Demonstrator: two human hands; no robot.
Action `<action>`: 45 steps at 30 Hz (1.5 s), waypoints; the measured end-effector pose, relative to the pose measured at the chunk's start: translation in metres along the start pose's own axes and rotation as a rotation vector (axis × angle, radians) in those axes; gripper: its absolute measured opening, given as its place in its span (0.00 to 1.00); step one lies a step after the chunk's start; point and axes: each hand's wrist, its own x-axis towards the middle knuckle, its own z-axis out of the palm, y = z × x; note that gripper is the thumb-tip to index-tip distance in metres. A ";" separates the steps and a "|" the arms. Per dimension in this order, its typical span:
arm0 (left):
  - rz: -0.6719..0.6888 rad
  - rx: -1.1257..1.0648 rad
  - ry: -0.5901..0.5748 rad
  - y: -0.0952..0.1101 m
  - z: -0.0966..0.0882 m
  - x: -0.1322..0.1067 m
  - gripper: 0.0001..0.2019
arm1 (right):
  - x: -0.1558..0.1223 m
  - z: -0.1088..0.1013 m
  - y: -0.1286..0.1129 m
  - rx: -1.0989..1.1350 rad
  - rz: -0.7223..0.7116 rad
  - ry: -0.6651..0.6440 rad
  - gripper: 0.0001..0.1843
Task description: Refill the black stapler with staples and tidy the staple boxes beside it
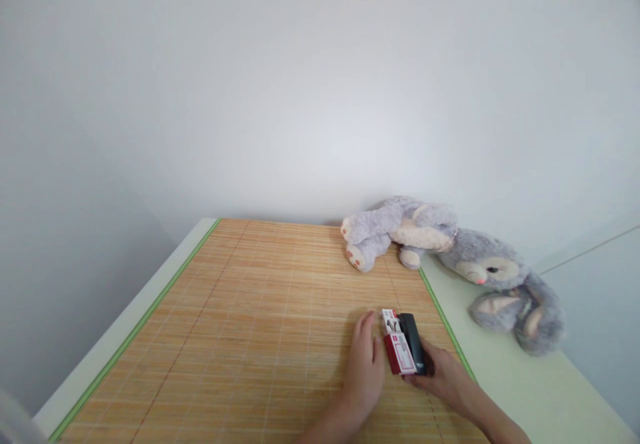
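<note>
A black stapler [411, 339] lies on the bamboo mat, its long side against two small boxes. The nearer box [401, 354] is red and white with a printed label. Beyond it, a white and red box [390, 322] carries a dark picture that is too small to make out. My right hand [443, 374] closes round the near right end of the stapler, with some fingers hidden underneath. Just left of the boxes, my left hand [366, 364] rests edge-on, fingers stretched out and holding nothing.
A bamboo mat [240, 324] with green edging covers most of the pale table [520, 391]. A grey plush rabbit [425, 231] lies on its side along the back right, partly over the mat. A white wall [300, 97] rises behind the table.
</note>
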 end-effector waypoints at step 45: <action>-0.003 0.900 0.191 -0.072 -0.182 -0.069 0.42 | -0.001 0.163 -0.145 -0.334 -0.048 0.319 0.43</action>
